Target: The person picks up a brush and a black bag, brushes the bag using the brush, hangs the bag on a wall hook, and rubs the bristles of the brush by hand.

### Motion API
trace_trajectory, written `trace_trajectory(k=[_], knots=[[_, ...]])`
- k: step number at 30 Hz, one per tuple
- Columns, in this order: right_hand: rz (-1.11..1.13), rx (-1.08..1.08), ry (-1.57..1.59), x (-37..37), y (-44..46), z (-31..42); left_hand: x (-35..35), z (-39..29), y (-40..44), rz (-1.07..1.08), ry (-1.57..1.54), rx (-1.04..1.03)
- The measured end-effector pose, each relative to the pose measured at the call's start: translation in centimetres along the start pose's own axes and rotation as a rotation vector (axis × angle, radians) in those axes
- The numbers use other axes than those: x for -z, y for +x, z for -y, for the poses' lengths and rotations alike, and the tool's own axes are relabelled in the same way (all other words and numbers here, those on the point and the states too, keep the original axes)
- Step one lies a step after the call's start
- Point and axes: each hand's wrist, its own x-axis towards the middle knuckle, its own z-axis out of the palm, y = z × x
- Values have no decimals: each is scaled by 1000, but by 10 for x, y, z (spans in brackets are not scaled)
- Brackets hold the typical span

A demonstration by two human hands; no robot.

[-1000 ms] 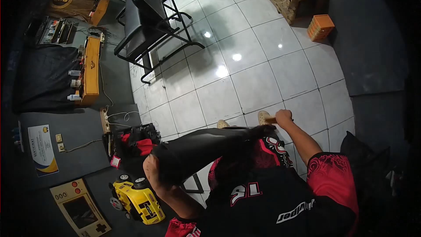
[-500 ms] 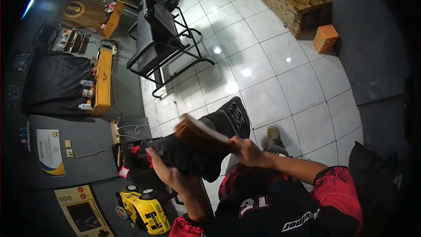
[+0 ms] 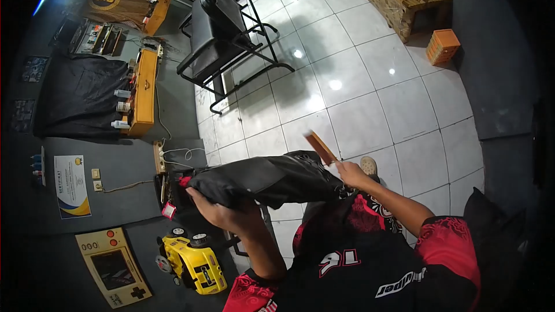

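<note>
A long black item (image 3: 266, 176) with a smooth, leather-like panel stretches across in front of my body; its exact kind does not show. My left hand (image 3: 217, 211) grips its left end from below, the fingers partly hidden behind the material. My right hand (image 3: 352, 174) is closed around the handle of a wooden brush (image 3: 321, 148). The brush is tilted, over the right end of the black item, with its head pointing up and left. Whether its bristles touch the item cannot be made out.
A black metal-framed chair (image 3: 225, 40) stands on the white tiled floor (image 3: 370, 110). To the left are a wooden wall shelf (image 3: 144, 92) with bottles, a socket strip (image 3: 159, 159) and a yellow toy car (image 3: 193, 263). An orange box (image 3: 443, 47) sits by the right wall.
The brush has swung right, from above the middle of the black item to its right end, with my right hand. The item has turned to lie more level, its smooth panel now showing.
</note>
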Motion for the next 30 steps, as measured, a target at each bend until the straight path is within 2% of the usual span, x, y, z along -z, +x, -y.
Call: trace_trajectory(k=[1, 2, 4, 5, 6, 7, 8, 9, 10, 11, 13, 14, 15, 16, 17, 18, 20, 21, 22, 24, 25, 26, 28, 30], knots=[[-140, 91, 183, 12, -17, 33, 2, 7, -1, -54, 72, -25], [-61, 105, 468, 33, -46, 81, 5, 11, -6, -58, 77, -22], [19, 447, 497, 42, -72, 110, 10, 16, -23, 55, 909, -624], [14, 599, 480, 48, -83, 123, 4, 13, -31, 40, 849, -432], [13, 755, 459, 50, -89, 130, 2, 12, -34, 29, 851, -423], [-59, 805, 391, 40, -86, 123, 2, 12, -37, 35, 955, -512], [-40, 812, 382, 31, -78, 111, 1, 11, -39, 40, 1061, -599], [-88, 704, 262, 22, -67, 92, -9, -6, -43, -2, 924, -471], [-136, 597, 142, 13, -55, 70, -8, -11, -42, -24, 931, -458], [-53, 341, -72, 7, -42, 46, -7, -15, -40, -67, 902, -410], [-43, 291, -220, -4, -16, -14, -3, -8, -34, -155, 907, -386], [15, 146, -309, -8, -3, -43, -5, -10, -32, -168, 908, -377], [67, -1, -398, -8, 8, -68, -11, -15, -29, -282, 447, -217], [69, 2, -410, -5, 13, -87, -14, -17, -27, -380, -17, -57], [186, 40, -490, -2, 15, -104, 2, -15, -35, -219, 829, -414], [305, 78, -570, 0, 14, -112, 1, -14, -32, -228, 834, -400], [280, 23, -571, -5, 9, -117, -1, -13, -23, -380, -152, 164], [45, -23, -397, -6, 3, -107, 0, -4, -25, -278, 151, -62], [-194, -63, -222, -6, -1, -95, 5, 8, -29, -291, 144, -54], [-247, -71, 11, 22, -33, -7, 14, 28, -40, 25, 191, 40], [-293, 32, -42, 29, -45, 24, 7, 23, -42, 48, -362, 299], [-338, 134, -92, 33, -54, 51, 7, 32, -49, 93, -272, 279], [-292, 204, 80, 35, -67, 99, 10, 25, -59, 240, -197, 362], [-368, 517, 141, 27, -74, 137, 16, 43, -72, 399, -167, 382]])
